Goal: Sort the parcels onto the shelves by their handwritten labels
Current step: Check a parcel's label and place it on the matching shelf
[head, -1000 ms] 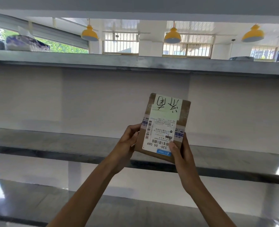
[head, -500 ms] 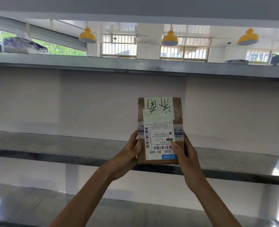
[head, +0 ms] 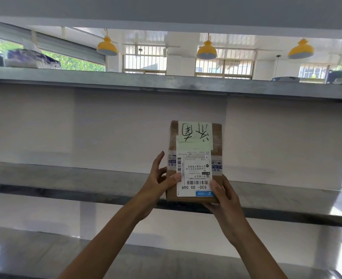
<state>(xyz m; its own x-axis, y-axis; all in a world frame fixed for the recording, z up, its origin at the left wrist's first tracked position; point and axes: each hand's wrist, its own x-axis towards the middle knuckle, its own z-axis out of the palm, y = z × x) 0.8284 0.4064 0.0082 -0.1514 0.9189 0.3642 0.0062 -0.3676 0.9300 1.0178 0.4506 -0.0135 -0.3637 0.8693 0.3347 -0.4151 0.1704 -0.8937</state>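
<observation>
I hold a small brown cardboard parcel point(head: 216, 141) upright in front of the middle metal shelf point(head: 65, 178). A pale green handwritten label point(head: 195, 134) and a white shipping label below it both read upside down. My left hand point(head: 158, 184) grips the parcel's lower left edge, thumb on the front. My right hand point(head: 224, 200) supports the lower right corner from below. The parcel's bottom edge is level with the shelf's front lip.
A top shelf point(head: 166, 81) carries a wrapped bundle point(head: 31, 59) at far left and a bowl point(head: 284, 79) with other items at far right. A lower shelf point(head: 35, 254) lies beneath. White panels back the shelves. Yellow lamps point(head: 206, 50) hang beyond.
The parcel has turned from tilted to straight upright and moved slightly left and lower toward the middle shelf. Both hands kept their grip.
</observation>
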